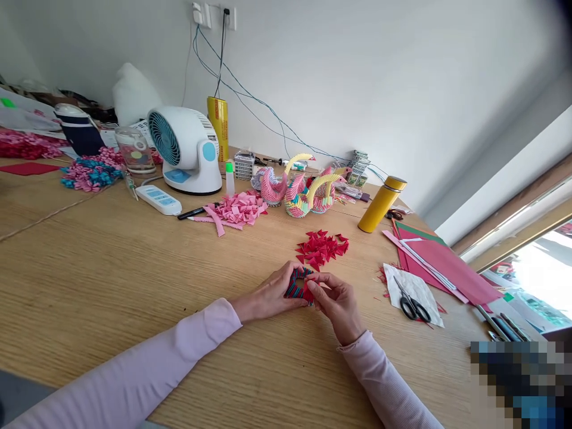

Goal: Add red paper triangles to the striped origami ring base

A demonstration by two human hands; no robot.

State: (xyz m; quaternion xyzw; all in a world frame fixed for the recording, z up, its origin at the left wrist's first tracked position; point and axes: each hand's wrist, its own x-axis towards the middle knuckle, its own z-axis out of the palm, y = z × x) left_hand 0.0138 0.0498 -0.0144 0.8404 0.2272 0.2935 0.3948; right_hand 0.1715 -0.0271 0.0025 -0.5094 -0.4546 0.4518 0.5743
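Note:
My left hand (273, 293) is wrapped round the left side of a ring of folded paper pieces (294, 287), coloured teal and dark red. At the ring's right edge, my right hand (336, 299) pinches a red folded paper triangle (308, 291) between thumb and finger. The triangle touches the ring; whether it is slotted in cannot be made out. Just beyond both hands lies a loose pile of red folded triangles (322, 247).
Farther back are pink paper pieces (239, 210), folded-paper swans (308, 193), a white fan (190, 149) and a yellow bottle (382, 205). On the right, scissors (413, 305) rest on a white cloth or tissue (422, 292), near red paper sheets (456, 271).

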